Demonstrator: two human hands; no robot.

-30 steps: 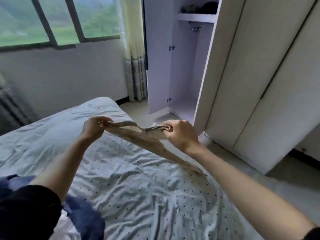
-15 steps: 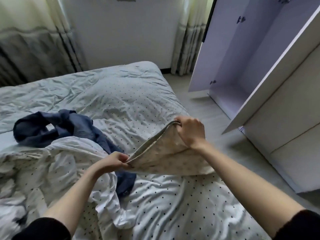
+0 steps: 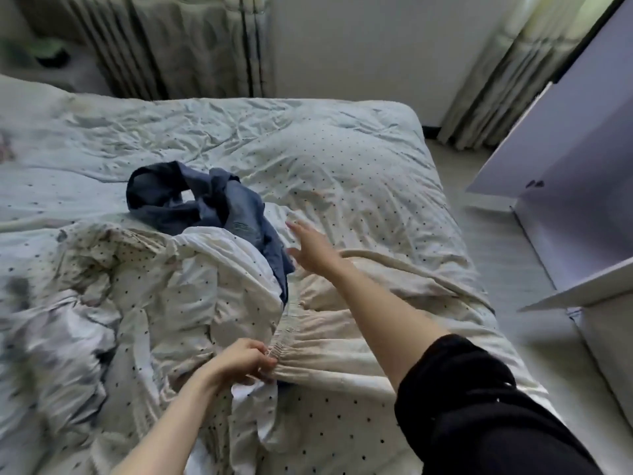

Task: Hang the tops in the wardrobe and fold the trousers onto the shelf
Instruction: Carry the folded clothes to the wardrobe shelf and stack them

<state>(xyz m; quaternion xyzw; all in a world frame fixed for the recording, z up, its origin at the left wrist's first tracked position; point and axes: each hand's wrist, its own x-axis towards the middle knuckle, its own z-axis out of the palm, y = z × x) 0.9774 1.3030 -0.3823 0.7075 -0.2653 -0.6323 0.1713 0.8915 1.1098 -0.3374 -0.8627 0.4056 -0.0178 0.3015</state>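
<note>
Beige trousers (image 3: 383, 303) with an elastic waistband lie spread flat on the bed (image 3: 325, 156), waistband toward me. My left hand (image 3: 245, 359) pinches the gathered waistband at its near-left end. My right hand (image 3: 310, 248) reaches out over the far side of the trousers with fingers straight and spread, holding nothing. A crumpled dark blue garment (image 3: 205, 204) lies just left of that hand. A white dotted garment (image 3: 191, 279) is heaped in front of the blue one, overlapping it. The open wardrobe (image 3: 582, 186) stands at the right.
Crumpled white and grey fabric (image 3: 58, 337) is piled on the bed's left side. Curtains (image 3: 191, 42) hang behind the bed. A strip of floor (image 3: 496, 241) runs between the bed and the wardrobe. The wardrobe door (image 3: 527, 142) stands open near the bed's far corner.
The trousers went from held up between both hands to lying flat on the bed. My right hand let go and stretched forward. My left hand drew back toward me with the waistband.
</note>
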